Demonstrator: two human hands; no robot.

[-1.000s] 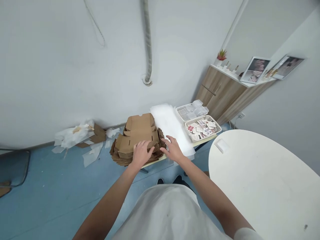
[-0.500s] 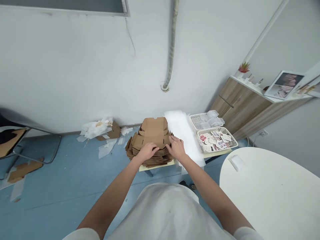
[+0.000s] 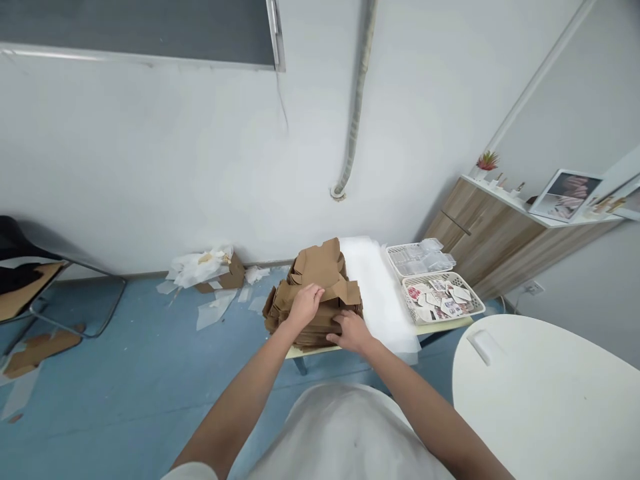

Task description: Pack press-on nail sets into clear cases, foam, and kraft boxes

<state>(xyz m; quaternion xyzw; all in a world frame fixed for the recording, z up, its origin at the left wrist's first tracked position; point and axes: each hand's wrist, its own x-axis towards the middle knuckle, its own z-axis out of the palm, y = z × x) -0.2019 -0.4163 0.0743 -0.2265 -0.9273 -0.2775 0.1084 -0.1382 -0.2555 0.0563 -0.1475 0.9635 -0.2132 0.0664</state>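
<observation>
A stack of flat brown cardboard box blanks (image 3: 325, 328) lies on a small pale yellow table (image 3: 295, 354). The top cardboard box blank (image 3: 320, 267) has its near edge raised off the stack. My left hand (image 3: 306, 305) is closed on that lifted edge, fingers bent over the card. Lower down, my right hand (image 3: 351, 331) rests at the right front of the stack, its fingers apart and touching the blanks beneath. Right of the stack lies a pile of white foam sheets (image 3: 373, 287).
Two white plastic baskets stand right of the sheets: one basket (image 3: 406, 316) holds printed cards, the other (image 3: 395, 261) clear plastic pieces. A round white table (image 3: 545, 380) is at right. Scraps and an open carton (image 3: 233, 275) lie by the wall; a chair (image 3: 105, 320) stands left.
My left hand has lifted the near edge of the top blank. My right hand has let go of the top blank's edge and moved lower. The view has tilted up slightly.
</observation>
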